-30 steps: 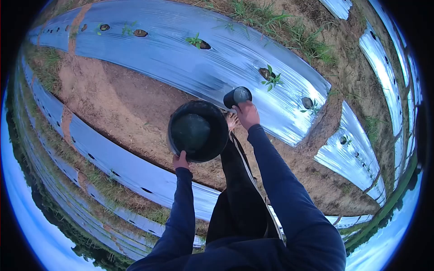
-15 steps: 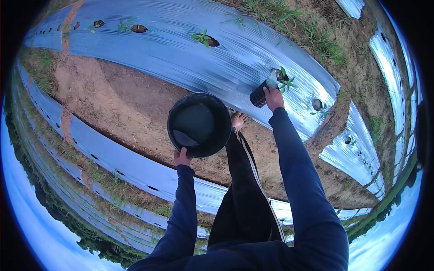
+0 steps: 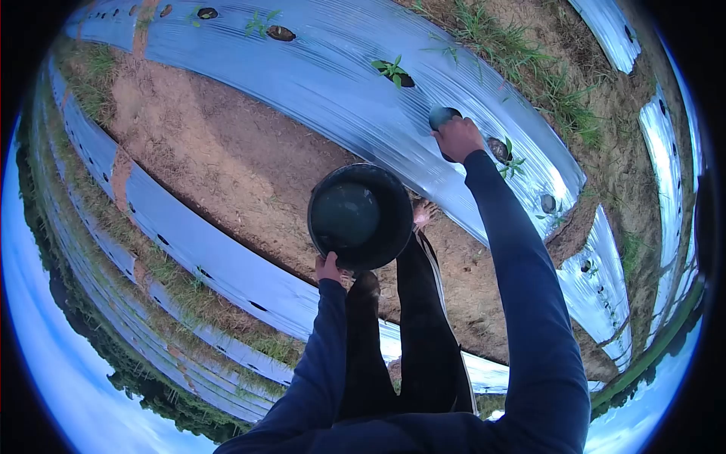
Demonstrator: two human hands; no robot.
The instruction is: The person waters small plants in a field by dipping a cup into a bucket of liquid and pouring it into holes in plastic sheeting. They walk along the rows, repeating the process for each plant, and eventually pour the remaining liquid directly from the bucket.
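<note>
My left hand (image 3: 328,266) grips the near rim of a black bucket (image 3: 393,227), which holds water (image 3: 344,213). My right hand (image 3: 460,138) is wrapped round a dark cup (image 3: 445,117), held over the silvery plastic mulch (image 3: 318,83). Just right of this hand, a green seedling (image 3: 512,166) grows at a wet planting hole (image 3: 499,150). Farther up and to the left, another seedling (image 3: 393,69) stands at its own hole.
Bare soil (image 3: 204,151) runs between the plastic-covered beds. My bare foot (image 3: 424,214) is beside the bucket. Grass (image 3: 522,64) lines the bed's far edge, and a second covered bed (image 3: 227,276) lies on the left.
The cup was tipped with water pouring at the seedling; now the pouring has stopped and my right hand has carried it left of that plant. My left hand still holds the bucket.
</note>
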